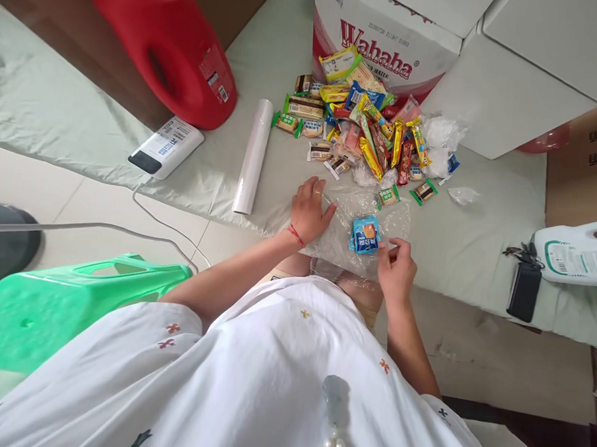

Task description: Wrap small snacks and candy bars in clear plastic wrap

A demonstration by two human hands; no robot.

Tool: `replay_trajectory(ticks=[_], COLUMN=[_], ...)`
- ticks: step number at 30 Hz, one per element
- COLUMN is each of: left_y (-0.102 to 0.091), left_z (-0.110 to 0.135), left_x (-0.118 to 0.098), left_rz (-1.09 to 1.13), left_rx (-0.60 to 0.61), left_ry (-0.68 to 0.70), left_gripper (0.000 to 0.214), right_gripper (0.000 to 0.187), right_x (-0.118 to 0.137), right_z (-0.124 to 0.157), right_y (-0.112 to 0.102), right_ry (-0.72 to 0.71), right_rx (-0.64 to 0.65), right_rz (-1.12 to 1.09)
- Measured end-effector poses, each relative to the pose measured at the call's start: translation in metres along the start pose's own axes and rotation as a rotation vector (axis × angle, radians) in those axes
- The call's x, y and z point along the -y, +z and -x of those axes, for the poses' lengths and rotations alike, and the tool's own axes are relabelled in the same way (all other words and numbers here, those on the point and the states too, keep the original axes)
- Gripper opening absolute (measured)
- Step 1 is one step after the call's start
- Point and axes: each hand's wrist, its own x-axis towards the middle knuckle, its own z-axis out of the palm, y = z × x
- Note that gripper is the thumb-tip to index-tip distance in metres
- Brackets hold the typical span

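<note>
Head view: blue packets [365, 236] meet half-curled right hand's [399, 265] fingertips [383, 246], grip unclear; left hand [310, 212] spread, apart.

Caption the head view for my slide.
Left hand at the edge of clear film, right hand at blue packets on it, wrapped snacks heaped beyond.

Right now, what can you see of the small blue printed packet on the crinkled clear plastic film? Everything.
The small blue printed packet is roughly square and looks like glossy plastic, with white lettering and a golden-brown picture. No tear shows. It lies face up, apparently over at least one similar blue packet, whose edge peeks out, on the crinkled clear plastic film. The right hand has fingertips at its right edge; whether they grip it is unclear. The left hand is apart from it.
</note>
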Motion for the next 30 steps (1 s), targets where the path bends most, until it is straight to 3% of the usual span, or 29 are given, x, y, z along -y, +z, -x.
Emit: replay_trajectory(ticks=[3,6,10,14,17,20,24,27,30], left_y=[-0.003,-0.005,-0.011,-0.017,-0.013,0.002,0.026,0.038,0.044], left_z=[-0.015,-0.036,-0.063,-0.081,-0.090,-0.098,-0.103,-0.095,-0.079], left_x=[-0.009,-0.014,-0.021,-0.043,-0.070,-0.097,-0.121,-0.124,-0.114], left_rz=[-0.079,-0.136,-0.135,0.127,0.395,0.512,0.584,0.637,0.541], left_rx=[0.089,0.241,0.394,0.465,0.560,0.655,0.726,0.725,0.670], left_ry=[-0.058,-0.020,-0.032,-0.162,-0.355,-0.474,-0.536,-0.477,-0.145], left_gripper=[0.074,0.057,0.022,0.014,0.015,0.016,0.014,0.016,0.023], right_gripper=[0.044,0.045,0.027,0.026,0.027,0.031,0.034,0.034,0.040], right_x=[0.010,0.015,0.016,0.014,0.009,-0.002,-0.021,-0.032,-0.040], right_z=[0.026,0.043,0.043,0.044,0.052,0.059,0.063,0.065,0.068], right_y=[0.012,0.040,0.065,0.050,0.028,0.015,0.018,0.018,0.005], right_ry=[-0.373,-0.705,-0.778,-0.593,-0.274,0.073,0.342,0.420,0.396], right_rx=[0.168,0.362,0.381,0.238,0.034,-0.129,-0.123,-0.040,0.072], right_rz=[0.111,0.242,0.335,0.125,-0.098,-0.274,-0.464,-0.460,-0.351])
